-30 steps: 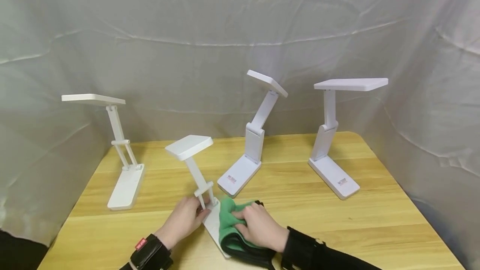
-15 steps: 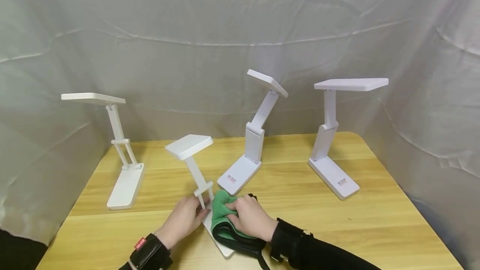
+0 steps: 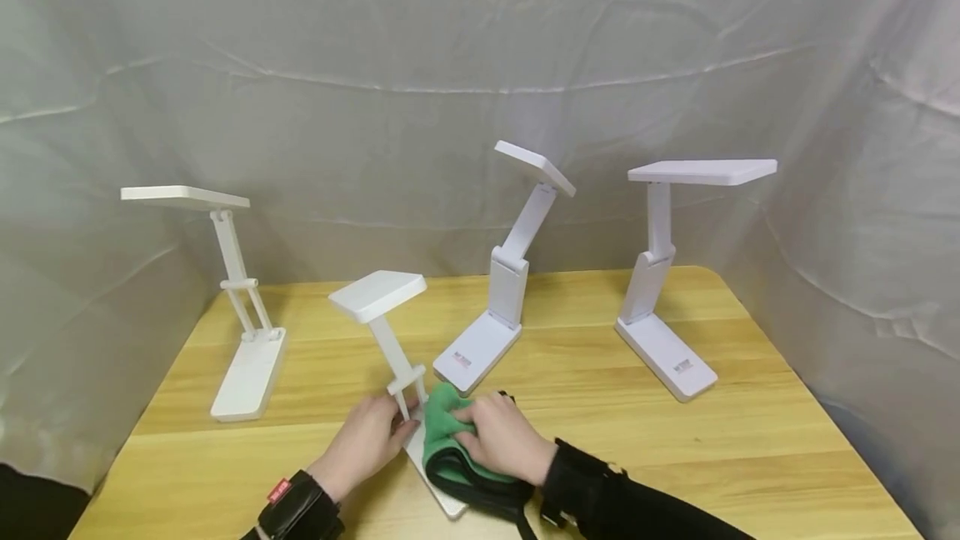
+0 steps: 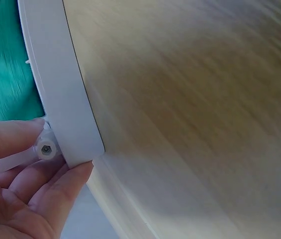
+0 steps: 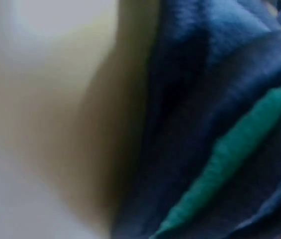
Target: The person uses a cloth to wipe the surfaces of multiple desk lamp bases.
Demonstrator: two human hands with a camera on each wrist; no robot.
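Observation:
A white folding desk lamp (image 3: 378, 294) stands at the front of the table, its panel head tilted. My left hand (image 3: 367, 440) grips the hinge end of its base; in the left wrist view the thumb lies by the hinge screw (image 4: 46, 149) and the fingers curl round the end of the base (image 4: 63, 84). My right hand (image 3: 504, 437) holds a bunched green cloth (image 3: 445, 407) with black edging against the base, covering part of it. Dark and green folds of the cloth (image 5: 230, 154) fill much of the right wrist view, where no fingers show.
Three more white folding lamps stand unfolded: one at left (image 3: 249, 373), one behind the front lamp (image 3: 477, 352), one at right (image 3: 667, 357). The wooden table (image 3: 750, 440) meets grey curtains (image 3: 450, 148) at the back and sides.
Within the last second my right hand and the cloth have shifted left over the lamp base, then stayed nearly still. My left hand keeps its grip in the same spot.

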